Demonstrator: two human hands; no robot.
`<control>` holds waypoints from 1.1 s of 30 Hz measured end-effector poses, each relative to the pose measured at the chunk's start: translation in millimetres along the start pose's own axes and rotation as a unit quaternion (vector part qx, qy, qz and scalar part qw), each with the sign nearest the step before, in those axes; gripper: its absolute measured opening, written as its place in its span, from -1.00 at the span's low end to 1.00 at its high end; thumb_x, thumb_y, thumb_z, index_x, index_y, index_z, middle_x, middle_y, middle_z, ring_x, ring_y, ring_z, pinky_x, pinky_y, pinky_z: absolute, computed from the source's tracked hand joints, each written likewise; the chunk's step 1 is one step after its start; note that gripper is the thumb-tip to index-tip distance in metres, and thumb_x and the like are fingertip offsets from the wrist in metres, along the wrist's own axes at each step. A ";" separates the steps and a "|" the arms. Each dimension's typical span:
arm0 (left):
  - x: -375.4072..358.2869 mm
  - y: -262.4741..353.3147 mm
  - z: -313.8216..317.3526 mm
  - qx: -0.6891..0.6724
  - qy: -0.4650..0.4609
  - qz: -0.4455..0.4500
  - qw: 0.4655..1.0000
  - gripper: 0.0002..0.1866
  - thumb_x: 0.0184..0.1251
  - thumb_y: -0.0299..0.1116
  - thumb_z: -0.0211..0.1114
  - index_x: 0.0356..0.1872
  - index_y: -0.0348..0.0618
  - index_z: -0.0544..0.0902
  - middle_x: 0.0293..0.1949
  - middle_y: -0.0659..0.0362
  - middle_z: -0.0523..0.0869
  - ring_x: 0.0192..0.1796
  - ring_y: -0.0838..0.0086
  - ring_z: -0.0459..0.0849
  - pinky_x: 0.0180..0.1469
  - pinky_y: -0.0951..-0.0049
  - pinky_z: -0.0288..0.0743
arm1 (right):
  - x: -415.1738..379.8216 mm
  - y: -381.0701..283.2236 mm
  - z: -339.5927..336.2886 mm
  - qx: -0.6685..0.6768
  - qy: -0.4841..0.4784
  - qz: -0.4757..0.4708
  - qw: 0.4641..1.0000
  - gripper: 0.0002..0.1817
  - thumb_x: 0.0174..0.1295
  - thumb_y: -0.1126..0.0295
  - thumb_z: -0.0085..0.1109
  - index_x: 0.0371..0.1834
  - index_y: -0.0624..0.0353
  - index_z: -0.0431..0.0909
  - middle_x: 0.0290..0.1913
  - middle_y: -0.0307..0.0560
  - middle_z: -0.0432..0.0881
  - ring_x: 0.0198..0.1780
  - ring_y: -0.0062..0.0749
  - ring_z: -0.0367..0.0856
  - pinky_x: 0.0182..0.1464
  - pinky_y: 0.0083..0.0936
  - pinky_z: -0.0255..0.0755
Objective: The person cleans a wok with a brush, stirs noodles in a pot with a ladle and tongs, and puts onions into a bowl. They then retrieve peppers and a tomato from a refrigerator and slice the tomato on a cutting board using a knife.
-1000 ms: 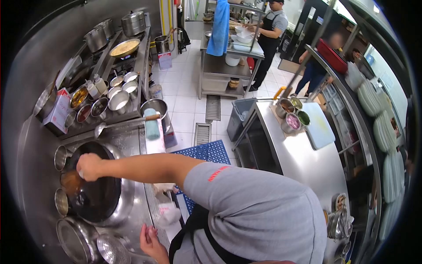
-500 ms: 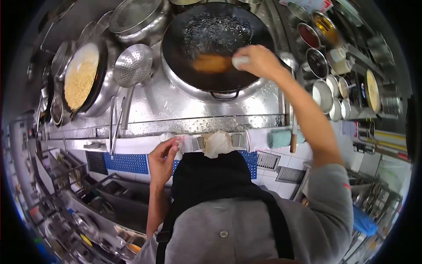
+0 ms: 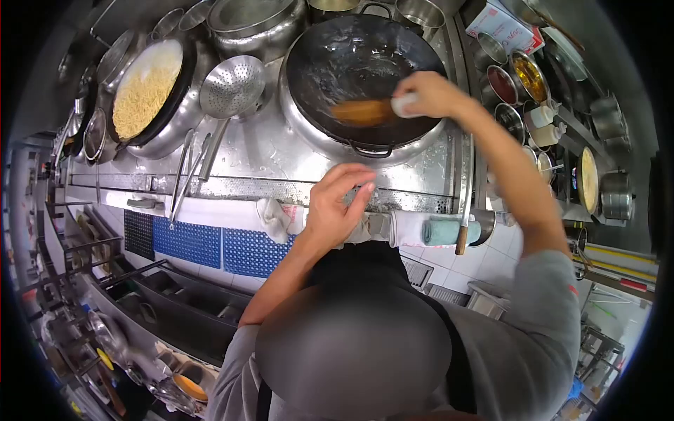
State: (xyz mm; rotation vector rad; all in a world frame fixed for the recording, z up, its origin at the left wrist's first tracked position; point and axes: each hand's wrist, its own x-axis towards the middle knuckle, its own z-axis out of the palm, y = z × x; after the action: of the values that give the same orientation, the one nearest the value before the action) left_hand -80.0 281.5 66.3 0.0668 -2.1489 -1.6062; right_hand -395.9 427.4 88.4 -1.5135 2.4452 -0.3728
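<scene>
Inside the large black wok [image 3: 309, 88], water and some foam cover part of the bottom. My right hand [image 3: 430, 97] is closed around the light-coloured end of a brush [image 3: 361, 112], whose brown bristle part is blurred against the wok's near side. My left hand [image 3: 338, 205] hovers in front of the wok, over the counter edge, with its fingers apart and nothing in it. The wok's near handle [image 3: 371, 151] is just beyond the left fingertips, not touched.
A perforated ladle [image 3: 233, 85] lies left of the wok, beside tongs [image 3: 184, 172]. Farther left is a pan of noodles [image 3: 146, 98]. A wooden-handled tool [image 3: 463, 235] and a green cloth [image 3: 442, 231] are at the front right. Sauce containers [image 3: 528, 76] stand at right.
My left hand has moved up and right, from the cloth at the counter edge toward the wok. My right hand still holds the brush in the wok. The view has shifted.
</scene>
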 end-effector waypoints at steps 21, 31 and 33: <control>-48.1 -36.8 15.2 0.022 0.055 -0.166 0.984 -0.82 0.51 -0.57 0.28 0.03 -0.39 0.73 -0.04 0.06 0.71 -0.01 0.41 0.68 0.04 0.48 0.58 | 43.0 65.9 -13.6 -0.087 0.069 0.189 0.976 -0.74 0.07 0.30 0.33 -0.18 0.11 0.82 -0.11 0.10 0.82 -0.01 0.01 0.81 0.01 -0.08 0.68; -93.1 -36.3 -9.7 0.052 0.066 -0.217 0.973 -0.84 0.55 -0.53 0.28 0.01 -0.40 0.71 -0.03 0.08 0.73 0.00 0.43 0.67 0.12 0.44 0.56 | -10.5 17.9 -7.2 -0.077 0.006 0.171 0.982 -0.74 0.15 0.29 0.25 -0.17 0.09 0.82 -0.11 0.06 0.83 -0.03 0.00 0.82 0.01 -0.08 0.69; -96.8 -33.3 -13.6 0.045 0.099 -0.217 0.970 -0.82 0.55 -0.47 0.29 0.00 -0.39 0.72 -0.03 0.09 0.75 -0.03 0.46 0.68 0.08 0.46 0.55 | 29.7 59.1 17.5 -0.073 0.102 0.190 0.974 -0.76 0.14 0.28 0.27 -0.23 0.10 0.82 -0.14 0.09 0.82 -0.04 0.02 0.82 0.01 -0.07 0.68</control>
State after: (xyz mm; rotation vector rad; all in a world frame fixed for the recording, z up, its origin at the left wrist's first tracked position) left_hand 4.4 287.9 7.1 0.7413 -2.1467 -1.6407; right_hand -452.4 424.6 49.9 -1.0603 2.9048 -0.2885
